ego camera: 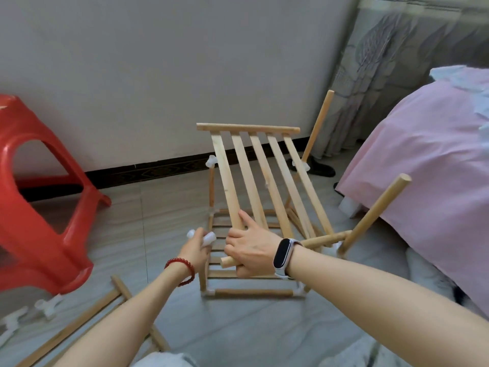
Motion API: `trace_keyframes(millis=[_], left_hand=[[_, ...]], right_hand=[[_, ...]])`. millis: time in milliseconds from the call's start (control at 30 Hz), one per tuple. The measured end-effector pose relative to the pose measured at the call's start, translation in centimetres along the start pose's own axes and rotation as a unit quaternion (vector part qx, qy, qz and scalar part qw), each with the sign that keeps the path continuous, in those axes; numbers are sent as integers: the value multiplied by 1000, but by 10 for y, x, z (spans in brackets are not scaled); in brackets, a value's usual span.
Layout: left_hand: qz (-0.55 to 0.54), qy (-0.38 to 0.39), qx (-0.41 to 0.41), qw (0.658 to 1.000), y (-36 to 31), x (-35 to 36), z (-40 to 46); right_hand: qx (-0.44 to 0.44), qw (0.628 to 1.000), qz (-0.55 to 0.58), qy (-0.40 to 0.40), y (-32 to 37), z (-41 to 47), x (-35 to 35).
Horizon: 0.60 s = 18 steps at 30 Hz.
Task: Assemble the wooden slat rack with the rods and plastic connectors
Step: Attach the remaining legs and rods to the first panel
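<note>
Red plastic stool (39, 197) stands at far left on the grey tiled floor (164, 215), close to the white wall (158, 62). Loose white plastic connectors (49, 307) lie just in front of the stool; pale wooden rods (79, 324) lie crossed on the floor at lower left, partly under the left forearm. Centre: partly built wooden slat rack (254, 207), unpainted light wood. Lower slatted shelf sits on the floor inside a frame of round rods joined at the corners by white connectors. A second slat panel (264, 176), five flat slats under one cross bar, leans tilted up and away over that shelf. Two rods rise from right-side connectors, angled outward toward the bed. Open floor lies left of the rack, between it and the stool; on the right the pink-covered bed (423, 168) stands near, with little room beside the slanted rods. Left hand (197, 246), red bead bracelet on the wrist, curls its fingers round a white connector (209, 238) at the rack's near left corner. Right hand (251, 251), dark band on the wrist, grips a horizontal rod (324, 241) near its free end, index finger extended against a slat.
</note>
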State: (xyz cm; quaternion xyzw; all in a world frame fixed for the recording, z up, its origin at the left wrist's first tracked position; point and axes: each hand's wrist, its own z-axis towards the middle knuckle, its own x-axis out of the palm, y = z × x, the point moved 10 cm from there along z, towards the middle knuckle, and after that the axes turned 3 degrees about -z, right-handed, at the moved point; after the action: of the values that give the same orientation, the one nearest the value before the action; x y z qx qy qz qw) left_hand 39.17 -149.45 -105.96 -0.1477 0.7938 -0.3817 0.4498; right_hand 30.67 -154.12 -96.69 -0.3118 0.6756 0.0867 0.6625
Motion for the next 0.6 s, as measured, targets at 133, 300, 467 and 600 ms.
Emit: trace_keyframes(millis=[133, 300, 467, 600], left_hand=[[48, 60, 45, 996, 8, -7, -5], [121, 114, 72, 983, 8, -3, -6], [141, 114, 82, 980, 6, 3, -16], [159, 102, 84, 978, 9, 5, -18]], right_hand=[[13, 995, 16, 96, -6, 1, 28], [36, 982, 43, 181, -19, 13, 50], [55, 976, 46, 208, -17, 27, 73], [55, 977, 46, 203, -11, 41, 74]])
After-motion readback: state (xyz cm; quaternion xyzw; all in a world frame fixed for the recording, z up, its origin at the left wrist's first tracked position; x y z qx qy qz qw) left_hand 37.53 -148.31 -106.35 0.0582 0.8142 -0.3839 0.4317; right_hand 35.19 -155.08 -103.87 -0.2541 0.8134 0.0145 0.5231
